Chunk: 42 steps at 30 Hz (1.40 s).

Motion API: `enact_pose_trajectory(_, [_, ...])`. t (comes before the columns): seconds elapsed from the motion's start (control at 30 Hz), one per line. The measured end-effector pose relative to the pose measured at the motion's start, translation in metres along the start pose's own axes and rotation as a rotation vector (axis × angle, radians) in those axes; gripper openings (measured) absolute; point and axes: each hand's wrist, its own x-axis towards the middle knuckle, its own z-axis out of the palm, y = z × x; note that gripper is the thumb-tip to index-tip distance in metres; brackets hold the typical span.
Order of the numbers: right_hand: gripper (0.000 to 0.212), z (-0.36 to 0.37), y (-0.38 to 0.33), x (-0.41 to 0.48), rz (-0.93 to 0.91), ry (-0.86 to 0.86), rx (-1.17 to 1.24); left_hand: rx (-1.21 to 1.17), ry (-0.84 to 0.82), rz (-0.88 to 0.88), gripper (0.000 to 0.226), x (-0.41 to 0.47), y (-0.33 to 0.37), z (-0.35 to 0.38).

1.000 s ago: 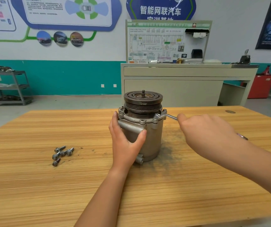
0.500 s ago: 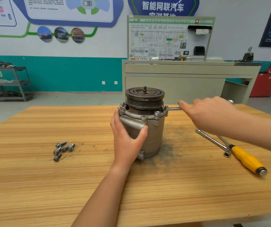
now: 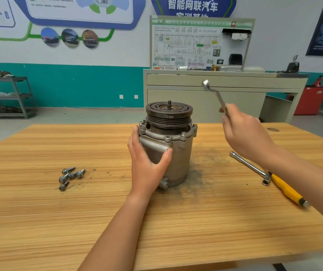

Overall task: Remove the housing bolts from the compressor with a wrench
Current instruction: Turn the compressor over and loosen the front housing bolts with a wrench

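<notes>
A small cluster of loose bolts lies at the left of the desk, well apart from the work. They look like housing bolts already taken out.

In the middle, the left hand grasps the compressor, fingers round its left side and thumb across the front. The compressor stands upright on its end with the pulley on top. Several housing bolts sit in the flange just below the pulley, so the job seems partly done.

Up and to the right, the wrench is clear of the compressor with its ring end raised in the air. The right hand is clenched round its shank.

The step in hand is probably seating the ring on a bolt head at the right of the flange.
- Bring the ring down square and fully over the head before pulling.
- Keep the handle level with the flange so that it cannot slip off.
- Bear down with the left hand so that the housing neither turns nor tips.
- Use short swings, since the pulley crowds the flange.

At the right of the desk lie a socket bar and a yellow-handled screwdriver, close together. I cannot tell whether they touch.
</notes>
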Motion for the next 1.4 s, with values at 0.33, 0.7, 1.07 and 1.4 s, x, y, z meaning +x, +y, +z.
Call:
enact_pose_trajectory(0.33, [0.017,-0.045,-0.052,-0.034,-0.031,-0.406,-0.467,0.003,0.016,-0.014,0.088,-0.001,0.0,0.0])
enact_pose_trajectory(0.7, [0.015,-0.062,-0.085,-0.018,-0.107,-0.494,-0.673,-0.003,0.022,0.006,0.087,0.001,-0.001,0.0])
enact_pose_trajectory(1.07, [0.048,-0.052,-0.096,-0.022,-0.096,-0.633,-0.706,-0.013,0.009,0.0,0.087,-0.001,0.002,0.0])
enact_pose_trajectory(1.4, [0.047,-0.043,-0.099,-0.022,-0.151,-0.672,-0.77,-0.006,0.007,0.014,0.087,-0.002,0.001,0.001])
